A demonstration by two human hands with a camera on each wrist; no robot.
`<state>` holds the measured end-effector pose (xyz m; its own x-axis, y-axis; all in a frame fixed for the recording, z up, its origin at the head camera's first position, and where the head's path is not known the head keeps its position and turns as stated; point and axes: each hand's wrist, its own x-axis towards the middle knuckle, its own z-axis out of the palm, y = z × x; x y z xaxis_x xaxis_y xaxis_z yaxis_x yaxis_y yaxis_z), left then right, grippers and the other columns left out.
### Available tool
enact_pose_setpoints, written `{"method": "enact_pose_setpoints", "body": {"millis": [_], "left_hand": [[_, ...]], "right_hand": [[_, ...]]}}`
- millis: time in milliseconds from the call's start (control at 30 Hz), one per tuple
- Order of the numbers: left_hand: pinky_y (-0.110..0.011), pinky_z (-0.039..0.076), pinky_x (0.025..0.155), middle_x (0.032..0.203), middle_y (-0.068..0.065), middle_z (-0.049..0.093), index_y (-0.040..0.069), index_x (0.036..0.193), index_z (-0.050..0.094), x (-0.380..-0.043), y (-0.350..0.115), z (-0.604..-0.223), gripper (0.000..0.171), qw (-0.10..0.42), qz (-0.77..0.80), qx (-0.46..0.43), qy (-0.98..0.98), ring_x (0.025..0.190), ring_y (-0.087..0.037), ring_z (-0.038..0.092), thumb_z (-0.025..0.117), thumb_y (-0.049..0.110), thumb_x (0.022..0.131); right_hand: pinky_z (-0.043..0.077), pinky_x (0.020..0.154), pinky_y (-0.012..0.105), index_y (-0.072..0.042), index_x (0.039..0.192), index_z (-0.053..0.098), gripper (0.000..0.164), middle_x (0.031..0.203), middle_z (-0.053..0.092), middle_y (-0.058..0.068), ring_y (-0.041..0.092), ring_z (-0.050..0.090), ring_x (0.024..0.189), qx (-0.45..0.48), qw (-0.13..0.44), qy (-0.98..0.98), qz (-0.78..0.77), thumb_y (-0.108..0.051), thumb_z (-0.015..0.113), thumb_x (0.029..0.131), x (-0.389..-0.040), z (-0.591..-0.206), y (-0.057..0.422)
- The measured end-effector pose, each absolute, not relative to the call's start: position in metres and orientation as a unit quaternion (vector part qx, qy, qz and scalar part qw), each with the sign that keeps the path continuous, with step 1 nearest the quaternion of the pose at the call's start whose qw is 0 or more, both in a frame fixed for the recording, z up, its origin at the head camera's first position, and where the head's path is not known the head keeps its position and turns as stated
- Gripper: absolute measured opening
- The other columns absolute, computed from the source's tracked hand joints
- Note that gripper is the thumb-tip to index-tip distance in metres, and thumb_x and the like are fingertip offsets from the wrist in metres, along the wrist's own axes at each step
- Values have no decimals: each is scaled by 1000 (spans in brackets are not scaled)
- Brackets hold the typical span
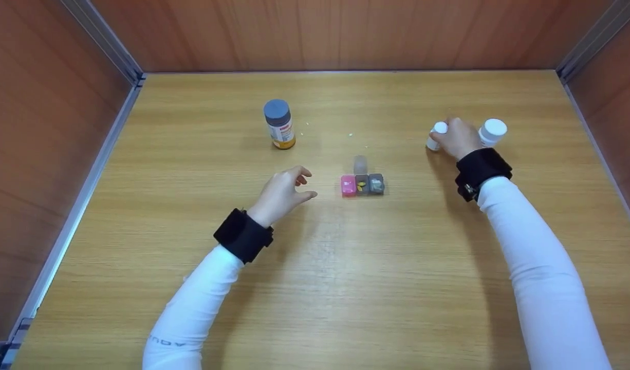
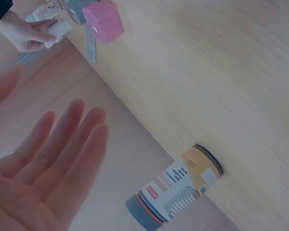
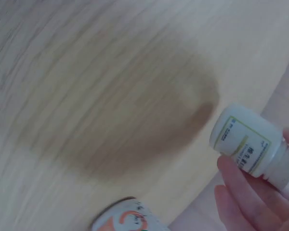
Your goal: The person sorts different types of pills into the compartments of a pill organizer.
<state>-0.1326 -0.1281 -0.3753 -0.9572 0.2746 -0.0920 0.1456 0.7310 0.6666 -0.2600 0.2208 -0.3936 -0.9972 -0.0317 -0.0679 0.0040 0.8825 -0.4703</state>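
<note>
My right hand (image 1: 460, 139) pinches a small white pill bottle (image 1: 434, 141) at the right of the table; its label with a green border shows on this bottle (image 3: 245, 144) in the right wrist view. A second white bottle (image 1: 493, 131) stands just right of that hand. My left hand (image 1: 281, 196) hovers left of a small pill box, fingers relaxed and thumb apart, holding nothing. The pill box has a pink compartment (image 1: 348, 185) and two grey ones; the middle one's clear lid (image 1: 360, 164) is raised, with yellow pills (image 1: 362, 184) inside.
A bottle with a dark blue-grey cap and orange base (image 1: 280, 126) stands behind my left hand. Small white bits (image 1: 350, 134) lie scattered on the wooden table (image 1: 315, 288). Brown panels (image 1: 320, 36) wall the back and both sides.
</note>
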Motion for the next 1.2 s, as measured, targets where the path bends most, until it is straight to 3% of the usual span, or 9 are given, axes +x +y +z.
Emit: {"method": "enact_pose_setpoints", "body": {"millis": [267,567,800,1033,1200], "left_hand": [[-37,45,81,101,-20,61,-4,109,55,-133,-137,-378,38,73,344,103,930,96,-31,56,66,15,79],[-36,45,81,101,-20,60,-4,108,55,-138,-130,-381,36,88,345,109,928,96,-31,56,65,15,79],[-35,46,80,103,-18,60,-2,110,54,-145,-110,-385,37,121,318,128,932,95,-29,56,65,16,79],[-34,46,81,107,-17,58,-2,111,55,-157,-80,-391,38,115,246,167,948,95,-26,56,65,14,78],[-35,48,78,104,-16,58,-3,110,56,-165,-64,-400,40,93,187,197,958,91,-27,57,67,15,77]], "right_hand": [[41,72,45,13,98,53,41,92,55,27,31,48,76,21,29,973,-226,-26,52,87,-263,-405,230],[39,84,47,13,110,48,47,106,53,30,36,50,92,53,40,965,-254,-28,51,88,-264,-406,237],[36,89,49,10,129,30,63,120,43,33,43,45,105,35,41,971,-232,-35,47,88,-255,-388,224],[36,92,46,6,127,36,52,124,42,28,40,42,111,-30,5,958,-284,-22,53,87,-232,-379,178],[33,96,43,10,126,35,45,123,44,27,37,41,113,-119,74,916,-375,-8,50,87,-210,-392,144]]}}
